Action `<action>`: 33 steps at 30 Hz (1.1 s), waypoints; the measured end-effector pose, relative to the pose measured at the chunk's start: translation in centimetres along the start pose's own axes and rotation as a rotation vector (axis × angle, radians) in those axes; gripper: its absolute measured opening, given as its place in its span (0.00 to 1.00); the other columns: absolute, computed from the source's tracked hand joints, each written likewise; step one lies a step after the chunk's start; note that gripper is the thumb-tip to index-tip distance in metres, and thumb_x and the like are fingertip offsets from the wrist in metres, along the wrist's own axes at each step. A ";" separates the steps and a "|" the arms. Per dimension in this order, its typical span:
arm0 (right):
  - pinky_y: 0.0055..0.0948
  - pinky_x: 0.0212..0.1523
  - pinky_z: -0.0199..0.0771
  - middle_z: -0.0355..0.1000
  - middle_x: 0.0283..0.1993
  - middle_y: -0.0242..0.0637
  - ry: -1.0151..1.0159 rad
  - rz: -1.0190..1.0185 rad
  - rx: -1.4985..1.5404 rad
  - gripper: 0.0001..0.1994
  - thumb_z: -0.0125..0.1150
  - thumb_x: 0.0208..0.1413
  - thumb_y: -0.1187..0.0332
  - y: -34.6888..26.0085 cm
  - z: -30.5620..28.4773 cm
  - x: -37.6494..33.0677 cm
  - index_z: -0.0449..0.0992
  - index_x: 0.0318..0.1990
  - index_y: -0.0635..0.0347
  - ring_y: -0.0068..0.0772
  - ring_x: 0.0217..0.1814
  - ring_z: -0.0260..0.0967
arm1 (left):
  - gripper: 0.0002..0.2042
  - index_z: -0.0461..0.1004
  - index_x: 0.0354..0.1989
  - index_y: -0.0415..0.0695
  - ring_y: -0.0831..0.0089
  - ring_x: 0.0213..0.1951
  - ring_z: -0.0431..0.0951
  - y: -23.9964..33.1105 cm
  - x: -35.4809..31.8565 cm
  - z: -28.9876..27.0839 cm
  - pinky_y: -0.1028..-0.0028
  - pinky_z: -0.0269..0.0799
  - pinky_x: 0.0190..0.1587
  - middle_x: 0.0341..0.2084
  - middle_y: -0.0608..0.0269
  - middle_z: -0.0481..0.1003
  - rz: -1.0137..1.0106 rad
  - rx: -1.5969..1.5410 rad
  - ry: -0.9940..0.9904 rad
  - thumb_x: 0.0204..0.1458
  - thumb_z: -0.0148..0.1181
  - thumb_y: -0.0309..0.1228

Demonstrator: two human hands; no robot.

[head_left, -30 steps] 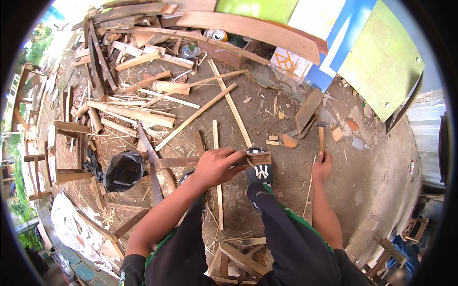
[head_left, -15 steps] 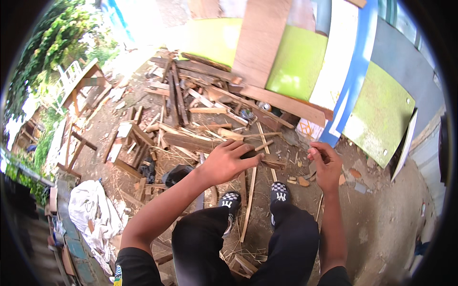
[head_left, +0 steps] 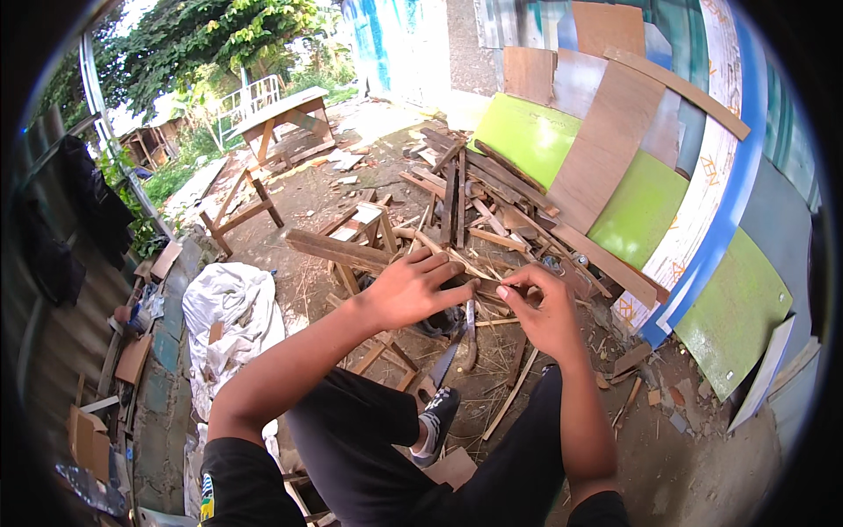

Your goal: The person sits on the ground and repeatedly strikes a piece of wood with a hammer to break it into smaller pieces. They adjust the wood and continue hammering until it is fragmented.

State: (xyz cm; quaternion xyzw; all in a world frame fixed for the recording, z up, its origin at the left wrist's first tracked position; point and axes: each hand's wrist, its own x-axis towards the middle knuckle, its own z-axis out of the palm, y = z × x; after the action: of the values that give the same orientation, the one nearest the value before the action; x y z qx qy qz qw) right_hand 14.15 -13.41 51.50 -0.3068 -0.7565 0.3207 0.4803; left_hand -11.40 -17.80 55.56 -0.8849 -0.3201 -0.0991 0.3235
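Observation:
My left hand (head_left: 417,285) is closed over a long brown wooden beam (head_left: 338,249), which lies crosswise in front of my knees. Its thumb and fingertips come together near the beam's right part. My right hand (head_left: 543,307) is just to the right, thumb and forefinger pinched close to the left fingertips. Whatever sits in that pinch is too small to make out. Below the hands, a handsaw (head_left: 444,362) leans by my left shoe (head_left: 439,422), with a slim wooden stick (head_left: 471,334) beside it. A dark bag-like thing (head_left: 439,321) shows partly under the left hand.
A heap of scrap timber (head_left: 492,198) lies ahead, by green panels (head_left: 527,132) leaning on the wall. Small wooden frames (head_left: 241,211) and a wooden table (head_left: 281,114) stand far left. White cloth (head_left: 230,321) is bundled at left. Rubble (head_left: 676,408) litters the right ground.
My view has turned left and upward. My right hand has come in to meet the left, which stays on the beam. My legs have shifted, and the saw now shows.

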 end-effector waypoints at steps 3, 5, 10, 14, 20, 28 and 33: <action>0.26 0.30 0.73 0.75 0.35 0.38 0.075 -0.110 0.044 0.06 0.68 0.59 0.73 -0.9 4.0 0.8 0.78 0.37 0.66 0.26 0.32 0.73 | 0.16 0.73 0.50 0.51 0.65 0.47 0.79 -0.3 -3.3 -1.4 0.65 0.76 0.48 0.43 0.62 0.77 -0.123 -0.029 0.001 0.51 0.60 0.31; 0.27 0.28 0.68 0.74 0.31 0.38 0.105 -0.146 0.066 0.06 0.67 0.60 0.73 -2.0 6.8 1.3 0.76 0.36 0.67 0.25 0.28 0.70 | 0.15 0.72 0.49 0.49 0.64 0.47 0.80 -0.1 -5.6 -2.6 0.64 0.76 0.49 0.41 0.62 0.77 -0.238 -0.040 -0.002 0.52 0.60 0.32; 0.27 0.28 0.65 0.71 0.27 0.37 0.028 -0.159 0.182 0.07 0.65 0.61 0.73 -1.8 13.1 1.9 0.76 0.35 0.68 0.23 0.26 0.64 | 0.21 0.73 0.55 0.49 0.62 0.46 0.81 0.7 -11.8 -6.2 0.60 0.73 0.51 0.41 0.62 0.79 -0.600 -0.031 -0.337 0.57 0.63 0.45; 0.26 0.30 0.62 0.71 0.26 0.33 -0.117 -0.075 0.255 0.10 0.65 0.62 0.68 1.2 16.8 1.8 0.78 0.37 0.69 0.19 0.28 0.62 | 0.24 0.78 0.48 0.48 0.60 0.42 0.82 0.9 -19.3 -7.3 0.58 0.73 0.48 0.37 0.58 0.81 -0.974 -0.089 -0.584 0.58 0.60 0.57; 0.25 0.33 0.64 0.73 0.27 0.29 -0.357 0.163 0.352 0.10 0.65 0.62 0.67 6.7 21.0 1.3 0.80 0.36 0.67 0.17 0.31 0.67 | 0.24 0.75 0.35 0.42 0.54 0.37 0.80 4.0 -28.1 -5.0 0.58 0.73 0.40 0.32 0.55 0.78 -1.316 -0.428 -0.401 0.57 0.64 0.55; 0.31 0.43 0.80 0.73 0.34 0.31 -0.332 0.509 0.138 0.12 0.63 0.65 0.61 7.9 25.9 -0.1 0.80 0.40 0.63 0.25 0.38 0.71 | 0.26 0.72 0.35 0.47 0.63 0.41 0.77 7.8 -31.7 3.2 0.62 0.62 0.47 0.33 0.65 0.74 -1.315 -0.140 -0.192 0.52 0.62 0.61; 0.28 0.29 0.79 0.71 0.33 0.34 -0.399 0.467 0.052 0.14 0.61 0.68 0.59 8.8 27.6 -1.1 0.79 0.48 0.62 0.24 0.31 0.70 | 0.22 0.73 0.32 0.48 0.66 0.37 0.76 8.8 -34.3 6.1 0.65 0.63 0.47 0.30 0.68 0.74 -1.288 -0.169 -0.080 0.49 0.68 0.56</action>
State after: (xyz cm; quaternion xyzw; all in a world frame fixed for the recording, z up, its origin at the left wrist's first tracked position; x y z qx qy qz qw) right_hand -9.58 -14.22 34.86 -0.3912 -0.7364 0.4955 0.2432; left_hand -32.63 -36.33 33.21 -0.5413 -0.7894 -0.2652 0.1164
